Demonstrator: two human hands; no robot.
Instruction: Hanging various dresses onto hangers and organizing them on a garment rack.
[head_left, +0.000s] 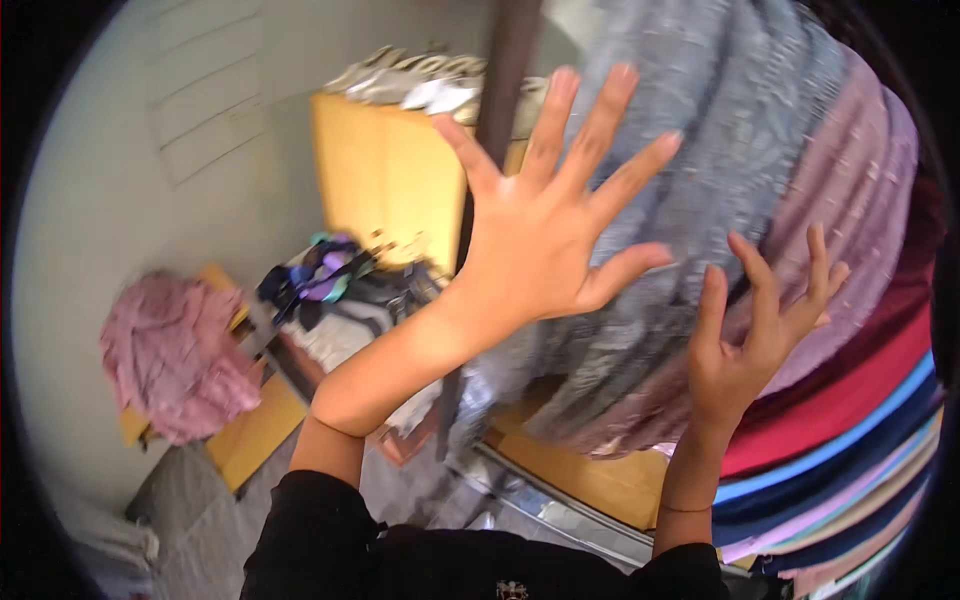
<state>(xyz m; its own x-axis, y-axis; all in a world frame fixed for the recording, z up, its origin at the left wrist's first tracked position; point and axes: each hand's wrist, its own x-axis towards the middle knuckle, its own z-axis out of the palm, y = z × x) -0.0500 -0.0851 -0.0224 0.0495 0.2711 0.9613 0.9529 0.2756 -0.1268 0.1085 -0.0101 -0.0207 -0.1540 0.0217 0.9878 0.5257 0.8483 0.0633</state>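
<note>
My left hand [545,205] is raised in the upper middle, fingers spread wide and holding nothing. Behind its fingertips hangs a textured grey-blue cloth [715,140]; I cannot tell whether they touch. Lower and further right, my right hand [752,350] is up with its fingers apart and slightly bent, with nothing visible in it. It is nearest to a dusty-pink cloth [850,200] dotted with small tufts, which hangs beside the grey-blue one. A dark red cloth [840,385] drapes just to the right of my right wrist.
Folded cloths in blue, navy, lilac and beige [850,490] line the lower right. A dark post [508,80] stands behind my left hand. Shoes [420,80] top a yellow wooden cabinet [385,165]. At left, pink cloth [180,350] is heaped near dark and purple items [325,270].
</note>
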